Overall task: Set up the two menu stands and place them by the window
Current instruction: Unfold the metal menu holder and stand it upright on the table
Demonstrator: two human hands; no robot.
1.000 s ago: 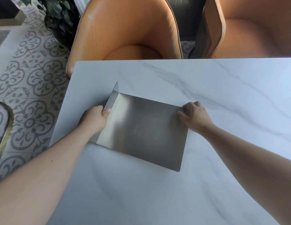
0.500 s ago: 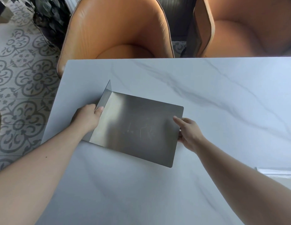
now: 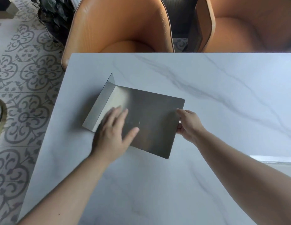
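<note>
At centre frame we have one metal menu stand [image 3: 151, 120] lying flat on the marble bench [image 3: 206, 82], right hand [image 3: 188, 125] pinching its right edge, left hand [image 3: 114, 135] spread open over its face, gripping nothing. We judge it needs tipping upright onto its folded lip next. Orange chairs [image 3: 118, 25] fill the top, patterned floor [image 3: 24, 88] the left.
</note>
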